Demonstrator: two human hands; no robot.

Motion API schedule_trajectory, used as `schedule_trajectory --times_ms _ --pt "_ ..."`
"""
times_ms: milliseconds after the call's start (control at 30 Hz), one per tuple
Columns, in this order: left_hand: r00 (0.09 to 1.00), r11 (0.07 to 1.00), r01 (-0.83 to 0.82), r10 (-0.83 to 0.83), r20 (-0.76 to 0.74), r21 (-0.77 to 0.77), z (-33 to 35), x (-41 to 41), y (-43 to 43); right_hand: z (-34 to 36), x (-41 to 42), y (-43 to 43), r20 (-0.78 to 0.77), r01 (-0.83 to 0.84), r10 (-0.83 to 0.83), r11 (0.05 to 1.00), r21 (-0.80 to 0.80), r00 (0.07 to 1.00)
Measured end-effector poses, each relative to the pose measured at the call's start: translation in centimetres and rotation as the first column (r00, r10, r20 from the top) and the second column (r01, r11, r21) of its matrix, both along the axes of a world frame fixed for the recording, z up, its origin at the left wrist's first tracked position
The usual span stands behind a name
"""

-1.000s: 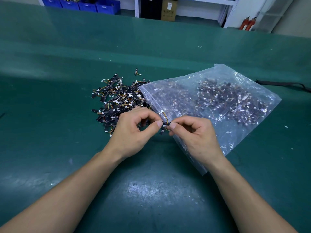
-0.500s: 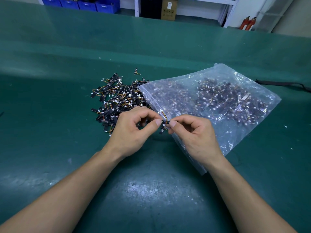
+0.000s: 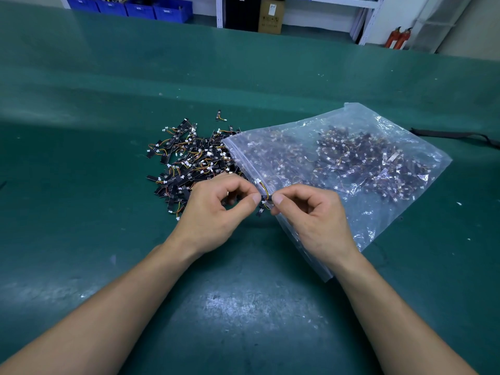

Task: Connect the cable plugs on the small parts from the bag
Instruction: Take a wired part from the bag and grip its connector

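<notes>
Green matting covers the counter (image 3: 243,320). Blue bins (image 3: 140,8), a cardboard box (image 3: 270,16) and two red fire extinguishers (image 3: 397,37) stand far beyond the hands. The left hand (image 3: 208,212) and the right hand (image 3: 311,215) meet nearly thumb to thumb above the counter. Each pinches one end of a small black part (image 3: 265,197) between thumb and forefinger, with the other fingers curled in. Orange and yellow wires loop from the part just beyond the thumbs; whether its plug is seated cannot be told. A clear zip bag (image 3: 378,228), full of such parts, lies beyond and to the right of the right hand, with its zip edge running under that wrist. A loose pile of parts (image 3: 189,161) lies just beyond the left hand, touching the bag's edge.
</notes>
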State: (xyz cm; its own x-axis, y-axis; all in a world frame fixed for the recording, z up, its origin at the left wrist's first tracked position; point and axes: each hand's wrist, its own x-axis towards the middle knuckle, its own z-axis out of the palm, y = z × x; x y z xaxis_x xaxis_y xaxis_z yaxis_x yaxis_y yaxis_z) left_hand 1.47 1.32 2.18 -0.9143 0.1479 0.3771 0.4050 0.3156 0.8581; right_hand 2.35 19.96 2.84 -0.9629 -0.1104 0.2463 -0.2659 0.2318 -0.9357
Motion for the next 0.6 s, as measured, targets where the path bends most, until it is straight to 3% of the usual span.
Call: schedule_trajectory --times_ms 600 --pt "0.999 0.999 -0.032 0.031 -0.032 -0.023 -0.02 0.0 0.13 -0.18 -0.21 0.27 0.04 -0.002 0.004 0.998 -0.061 0.999"
